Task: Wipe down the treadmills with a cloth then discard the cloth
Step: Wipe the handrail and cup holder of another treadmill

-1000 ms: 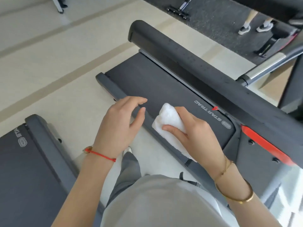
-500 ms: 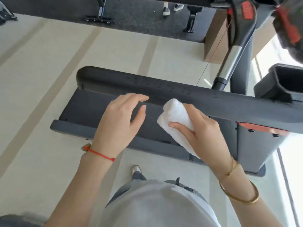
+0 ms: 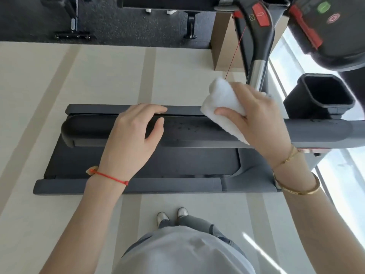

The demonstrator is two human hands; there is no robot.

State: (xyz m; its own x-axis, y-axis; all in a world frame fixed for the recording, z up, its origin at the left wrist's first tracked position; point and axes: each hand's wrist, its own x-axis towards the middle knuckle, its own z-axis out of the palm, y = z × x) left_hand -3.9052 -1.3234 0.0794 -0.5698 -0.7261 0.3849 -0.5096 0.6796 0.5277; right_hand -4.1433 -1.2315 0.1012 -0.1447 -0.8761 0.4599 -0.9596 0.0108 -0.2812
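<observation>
A dark grey treadmill (image 3: 177, 165) lies crosswise in front of me, its black side handrail (image 3: 197, 133) running left to right above the belt. My right hand (image 3: 258, 119) grips a folded white cloth (image 3: 219, 101) and holds it against the handrail's right part. My left hand (image 3: 132, 141) hovers over the handrail's left half, fingers relaxed and loosely bent, holding nothing. The console (image 3: 331, 26) with a red stop button (image 3: 260, 14) is at the top right.
A black cup holder (image 3: 320, 95) sits on the treadmill's right end, beside a chrome upright (image 3: 256, 74). My feet (image 3: 171, 216) stand on the pale striped floor near the deck. Dark matting with equipment legs lies at the top, a bright window strip at right.
The view has swung up and right, toward the console end. My right hand has carried the cloth up and to the right along the handrail. My left hand keeps its loose pose.
</observation>
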